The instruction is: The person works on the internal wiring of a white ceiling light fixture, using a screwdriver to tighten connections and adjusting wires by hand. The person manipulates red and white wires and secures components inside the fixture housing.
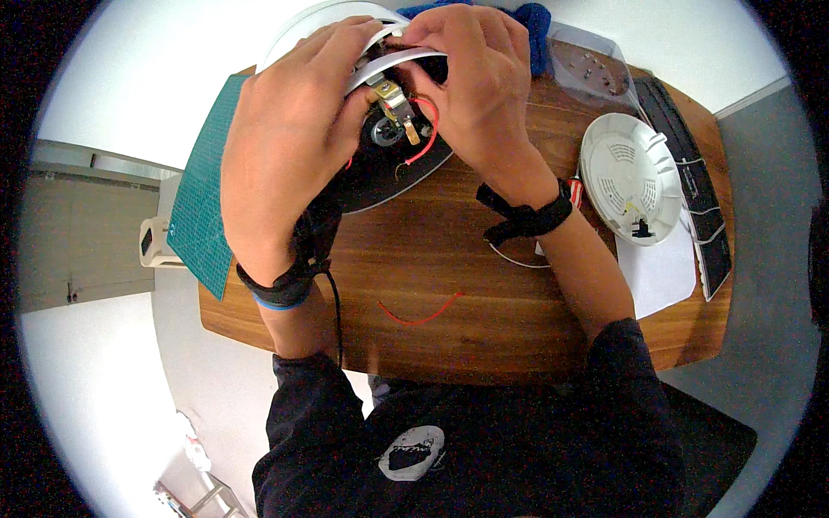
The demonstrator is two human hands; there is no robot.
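Observation:
Both of my hands work at a round device (373,173) with a white rim and dark body, near the back of the table. My left hand (289,138) grips the white rim (393,60) from the left, fingers curled over it. My right hand (479,95) has its curled fingers inside and around the rim from the right; what its fingertips pinch is partly hidden. Between my hands show a metal bracket (393,104) with brass-coloured parts, a dark round component (384,131) and a red wire (432,129) with a bare end.
A green mat (199,207) lies left on the wooden table (414,337); a loose red wire (419,318) lies in front. At right are a white round cover (629,173), paper (652,285), a dark strip (691,190) and a clear tray of small parts (596,69). Blue cloth (535,34) sits behind.

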